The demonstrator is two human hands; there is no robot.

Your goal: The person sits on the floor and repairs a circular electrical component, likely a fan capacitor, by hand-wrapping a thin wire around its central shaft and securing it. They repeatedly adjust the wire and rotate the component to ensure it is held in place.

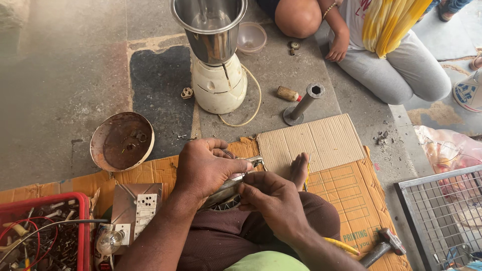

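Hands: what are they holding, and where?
The left hand and right hand both grip a shiny metal part over the lap; exactly where the grip sits is hidden.

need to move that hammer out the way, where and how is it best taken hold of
Take the hammer by its dark handle, the part slanting down-left from the head towards the person's right knee. Come from above with the right hand, which is nearer. The handle is long, lies flat on the cardboard and is bare on top; the head is short and blocky, so it offers less hold.
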